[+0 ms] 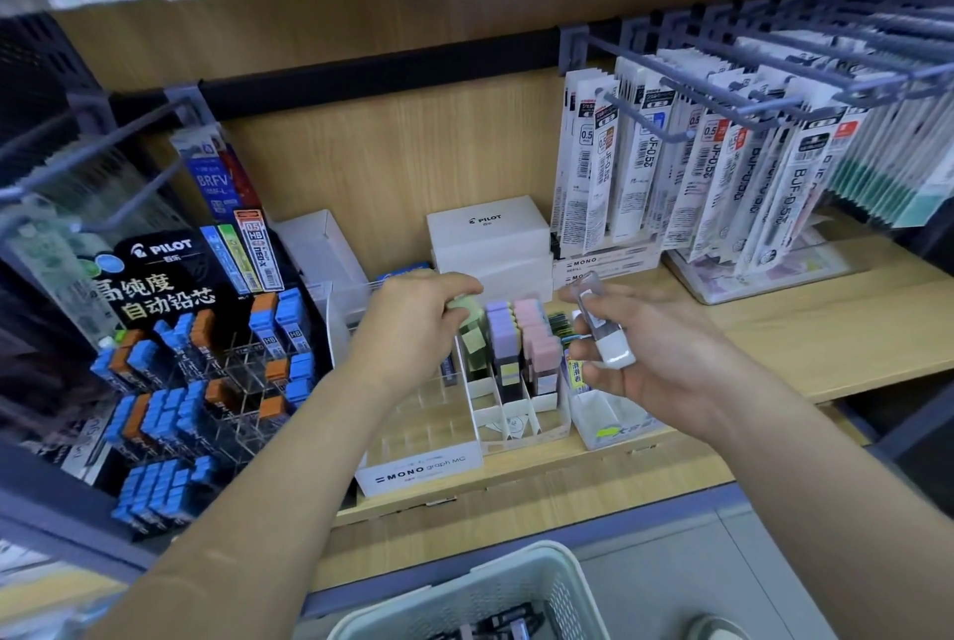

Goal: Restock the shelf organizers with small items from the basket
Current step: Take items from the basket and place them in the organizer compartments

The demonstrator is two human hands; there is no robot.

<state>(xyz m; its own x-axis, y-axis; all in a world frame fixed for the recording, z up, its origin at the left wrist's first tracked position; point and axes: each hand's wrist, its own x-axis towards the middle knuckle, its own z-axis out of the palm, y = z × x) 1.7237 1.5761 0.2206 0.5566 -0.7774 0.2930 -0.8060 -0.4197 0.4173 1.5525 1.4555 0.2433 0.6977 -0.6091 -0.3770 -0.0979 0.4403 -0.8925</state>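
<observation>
Two bare hands were held over a wooden shelf of stationery. The left hand was curled over the top of a pale green lead case, which was stood in the left row of a white cardboard organizer. Whether that case was fully seated could not be told. Purple cases and pink cases were lined up in the rows just beside it. The right hand was raised near the organizer's right side, and a clear lead case with a white cap was pinched, tilted, between its thumb and fingers. A clear organizer marked MONO was set just left of the white one. A pale basket was seen at the bottom edge, with dark items inside.
</observation>
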